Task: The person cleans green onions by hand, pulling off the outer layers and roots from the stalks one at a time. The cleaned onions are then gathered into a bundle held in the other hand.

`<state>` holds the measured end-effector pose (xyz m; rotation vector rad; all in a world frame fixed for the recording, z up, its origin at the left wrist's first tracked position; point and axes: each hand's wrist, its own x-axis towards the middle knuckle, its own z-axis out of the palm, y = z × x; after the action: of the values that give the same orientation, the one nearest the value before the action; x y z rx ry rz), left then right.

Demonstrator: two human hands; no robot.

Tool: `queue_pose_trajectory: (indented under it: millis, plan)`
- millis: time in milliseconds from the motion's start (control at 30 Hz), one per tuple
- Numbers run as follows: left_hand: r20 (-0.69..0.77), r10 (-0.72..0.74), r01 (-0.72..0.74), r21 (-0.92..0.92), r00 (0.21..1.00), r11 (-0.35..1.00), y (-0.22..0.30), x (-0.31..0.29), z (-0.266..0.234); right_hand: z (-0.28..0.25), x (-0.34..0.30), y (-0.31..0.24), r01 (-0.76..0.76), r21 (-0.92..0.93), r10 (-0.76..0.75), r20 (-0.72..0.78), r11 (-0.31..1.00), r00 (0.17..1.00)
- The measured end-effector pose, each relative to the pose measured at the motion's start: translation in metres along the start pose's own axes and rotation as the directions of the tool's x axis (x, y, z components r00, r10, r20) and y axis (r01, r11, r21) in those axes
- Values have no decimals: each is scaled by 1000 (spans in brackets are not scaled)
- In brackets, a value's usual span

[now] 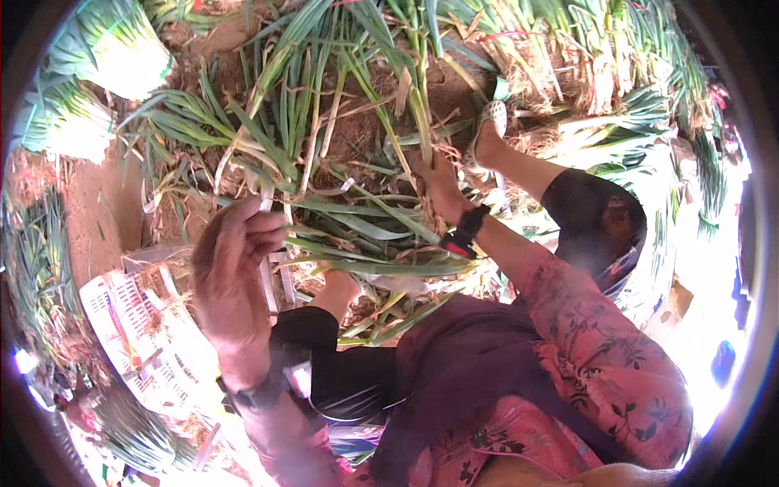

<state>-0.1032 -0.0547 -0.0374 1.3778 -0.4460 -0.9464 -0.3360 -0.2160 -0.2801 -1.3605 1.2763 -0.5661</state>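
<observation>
Around the hands [442, 185], loose green onions [367, 221] sprawl — tied bundles [122, 50] beyond.

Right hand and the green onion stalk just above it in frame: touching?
Touching. The head view shows the green onion stalk running straight into the grip of the right hand, no gap.

Reddish-brown ground [93, 215] lies bare to your left, with more of the same earthy colour in patches toward the top of your view. Strong light floods your right side — bleaching the surface there almost to white — while a tan scrap [677, 302] and a blurred blue shape [722, 363], too unclear to identify, show in the glare. More brightness washes across the lower left, and milder light reaches the middle.
</observation>
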Motion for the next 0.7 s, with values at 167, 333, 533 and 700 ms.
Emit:
queue_pose_trajectory:
  millis: [167, 333, 533, 700]
  plan:
    - [140, -112, 94, 129, 984, 987, -33, 11, 33, -56, -93, -121, -497, 644, 97, 552, 582, 828]
    - [199, -128, 116, 72, 971, 991, -58, 34, 61, -111, -170, -157, -556, 558, 26, 691, 616, 723]
    - [398, -233, 311, -146, 888, 939, -74, 43, 97, -145, -215, -161, -359, 286, -10, 795, 889, 607]
    - [353, -90, 240, -408, 931, 881, -57, 39, 113, -137, -218, -119, 335, 118, -308, 739, 935, 599]
